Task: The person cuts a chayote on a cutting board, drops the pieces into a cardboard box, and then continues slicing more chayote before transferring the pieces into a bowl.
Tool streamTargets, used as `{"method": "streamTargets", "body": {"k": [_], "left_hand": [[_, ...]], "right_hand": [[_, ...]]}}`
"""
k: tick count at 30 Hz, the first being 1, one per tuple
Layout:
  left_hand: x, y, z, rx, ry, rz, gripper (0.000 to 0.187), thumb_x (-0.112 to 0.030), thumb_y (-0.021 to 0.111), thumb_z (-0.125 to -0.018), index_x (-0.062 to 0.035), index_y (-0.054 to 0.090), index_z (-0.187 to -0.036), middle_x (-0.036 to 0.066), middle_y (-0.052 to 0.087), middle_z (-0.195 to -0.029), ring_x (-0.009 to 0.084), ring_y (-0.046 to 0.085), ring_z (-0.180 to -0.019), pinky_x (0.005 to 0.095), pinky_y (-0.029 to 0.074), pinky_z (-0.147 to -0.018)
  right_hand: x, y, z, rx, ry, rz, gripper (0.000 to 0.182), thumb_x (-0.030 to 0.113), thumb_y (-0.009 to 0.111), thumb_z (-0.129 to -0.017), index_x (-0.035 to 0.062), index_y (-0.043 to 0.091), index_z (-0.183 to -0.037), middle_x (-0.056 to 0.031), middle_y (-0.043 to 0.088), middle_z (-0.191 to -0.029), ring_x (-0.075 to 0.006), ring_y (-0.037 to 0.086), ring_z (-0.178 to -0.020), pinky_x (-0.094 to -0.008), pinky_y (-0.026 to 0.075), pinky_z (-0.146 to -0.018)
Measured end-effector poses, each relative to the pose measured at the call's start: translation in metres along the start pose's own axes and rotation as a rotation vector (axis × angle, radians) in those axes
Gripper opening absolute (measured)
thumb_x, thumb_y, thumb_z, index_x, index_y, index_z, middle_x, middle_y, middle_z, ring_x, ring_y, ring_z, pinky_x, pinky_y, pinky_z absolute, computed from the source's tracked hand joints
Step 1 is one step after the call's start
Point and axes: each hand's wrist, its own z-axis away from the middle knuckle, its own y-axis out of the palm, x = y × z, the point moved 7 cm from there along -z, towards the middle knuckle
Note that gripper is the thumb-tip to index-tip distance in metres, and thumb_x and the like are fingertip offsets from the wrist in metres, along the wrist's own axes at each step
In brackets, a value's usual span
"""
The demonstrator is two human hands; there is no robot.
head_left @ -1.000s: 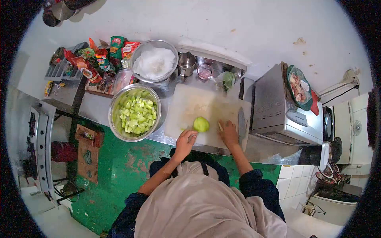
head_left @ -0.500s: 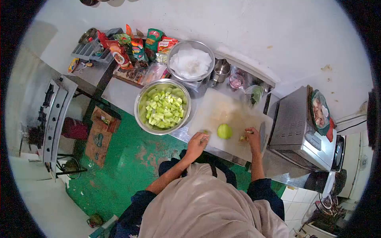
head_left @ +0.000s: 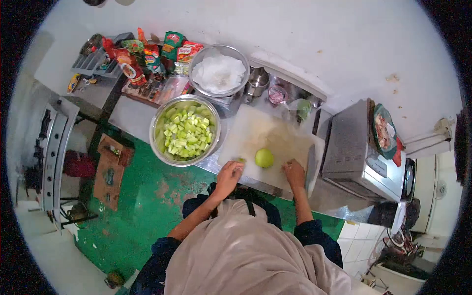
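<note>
A round light-green vegetable (head_left: 264, 158) sits on the white cutting board (head_left: 241, 130) between my two hands. My left hand (head_left: 230, 176) is at the board's near left edge with its fingers curled together. A small green bit (head_left: 241, 160) shows right at those fingertips. To the right of the vegetable, my right hand (head_left: 295, 174) rests low over the board, fingers closed in a pinch; I cannot tell what is in it. Just beyond that hand lies a knife (head_left: 311, 166), along the board's right side.
Left of the board stands a steel bowl (head_left: 153, 132) of cut green chunks. Behind it are a bowl with white contents (head_left: 219, 73), a steel cup (head_left: 257, 81) and seasoning packets (head_left: 130, 66). An oven-like appliance (head_left: 346, 142) stands at right, a stove (head_left: 56, 147) at far left.
The whole view has shifted, so the counter appears further left. My right hand has turned slightly, its fingers more tucked under. The vegetable stays in place on the board.
</note>
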Motion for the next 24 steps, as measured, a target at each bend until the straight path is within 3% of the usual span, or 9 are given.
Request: {"method": "streamTargets", "body": {"k": [3, 6, 9, 11, 13, 15, 19, 22, 24], "left_hand": [[0.001, 0.009, -0.006, -0.043, 0.091, -0.047, 0.015, -0.009, 0.059, -0.082, -0.006, 0.062, -0.097, 0.012, 0.06, -0.093, 0.0279, 0.06, -0.087, 0.034, 0.048, -0.075], [-0.02, 0.0, -0.017, -0.075, 0.068, 0.019, 0.015, -0.008, 0.059, -0.082, -0.006, 0.063, -0.097, 0.012, 0.06, -0.094, 0.0277, 0.06, -0.087, 0.0337, 0.048, -0.075], [-0.032, -0.002, -0.034, -0.1, 0.035, 0.064, 0.016, -0.007, 0.058, -0.083, -0.0064, 0.063, -0.098, 0.01, 0.061, -0.093, 0.0244, 0.06, -0.084, 0.0314, 0.048, -0.073], [-0.037, 0.003, -0.044, -0.107, 0.012, 0.145, 0.016, -0.007, 0.057, -0.085, -0.0065, 0.063, -0.1, 0.01, 0.061, -0.092, 0.0214, 0.06, -0.081, 0.0298, 0.047, -0.071], [-0.045, 0.004, -0.054, -0.168, 0.037, 0.236, 0.016, -0.008, 0.054, -0.088, -0.0062, 0.062, -0.102, 0.009, 0.062, -0.089, 0.0177, 0.059, -0.077, 0.0283, 0.047, -0.069], [-0.039, -0.001, -0.059, -0.214, -0.059, 0.343, 0.017, -0.011, 0.052, -0.091, -0.0054, 0.061, -0.105, 0.007, 0.062, -0.093, 0.0148, 0.059, -0.084, 0.0268, 0.046, -0.074], [-0.017, -0.058, -0.061, -0.333, -0.169, 0.409, 0.019, -0.012, 0.052, -0.092, -0.0053, 0.059, -0.108, 0.004, 0.062, -0.093, 0.0128, 0.058, -0.089, 0.0256, 0.045, -0.08], [-0.011, -0.127, -0.057, -0.525, -0.044, 0.33, 0.018, -0.008, 0.048, -0.092, -0.0023, 0.059, -0.104, 0.008, 0.064, -0.092, 0.0162, 0.061, -0.079, 0.0265, 0.047, -0.073], [0.01, -0.173, -0.053, -0.617, 0.01, 0.132, 0.018, -0.009, 0.05, -0.091, -0.0023, 0.059, -0.104, 0.009, 0.064, -0.094, 0.0181, 0.061, -0.08, 0.0282, 0.047, -0.073]], "right_hand": [[-0.001, 0.014, 0.003, -0.091, -0.073, -0.051, 0.024, 0.023, 0.061, -0.079, 0.0028, 0.057, -0.092, -0.0204, 0.061, -0.088, -0.0397, 0.058, -0.083, -0.0472, 0.045, -0.073], [0.011, 0.011, -0.001, -0.116, -0.131, -0.076, 0.017, 0.02, 0.059, -0.083, 0.0027, 0.056, -0.084, -0.0155, 0.061, -0.072, -0.0318, 0.06, -0.069, -0.0397, 0.047, -0.061], [0.007, 0.012, -0.021, 0.093, 0.233, -0.582, 0.016, 0.016, 0.058, -0.081, 0.0031, 0.057, -0.09, -0.009, 0.059, -0.078, -0.021, 0.059, -0.073, -0.0341, 0.047, -0.064], [0.067, -0.005, -0.028, 0.248, 0.265, -1.155, 0.01, 0.014, 0.057, -0.082, 0.0058, 0.058, -0.087, -0.0015, 0.056, -0.077, -0.0119, 0.055, -0.07, -0.0252, 0.043, -0.061], [0.141, -0.023, -0.029, 0.297, 0.348, -1.363, 0.008, 0.015, 0.056, -0.084, 0.0078, 0.057, -0.086, 0.0006, 0.055, -0.076, -0.0101, 0.053, -0.068, -0.0232, 0.041, -0.058], [0.197, -0.011, -0.039, 0.466, 0.074, -1.403, 0.009, 0.017, 0.055, -0.086, 0.0089, 0.058, -0.089, 0.0004, 0.055, -0.075, -0.0083, 0.052, -0.067, -0.0215, 0.041, -0.056], [0.271, 0.02, -0.045, 0.633, 0.172, -1.463, 0.012, 0.019, 0.055, -0.088, 0.0087, 0.06, -0.092, 0.0009, 0.058, -0.08, -0.0085, 0.054, -0.071, -0.0229, 0.043, -0.059], [0.321, 0.042, -0.05, 0.57, 0.046, -1.302, 0.016, 0.02, 0.054, -0.089, 0.0062, 0.06, -0.094, -0.0016, 0.059, -0.075, -0.0113, 0.055, -0.065, -0.0229, 0.043, -0.058], [0.337, 0.079, -0.066, 0.633, -0.185, -1.005, 0.022, 0.022, 0.057, -0.087, 0.0043, 0.063, -0.097, -0.0079, 0.063, -0.084, -0.0163, 0.059, -0.078, -0.0283, 0.046, -0.066]]}}
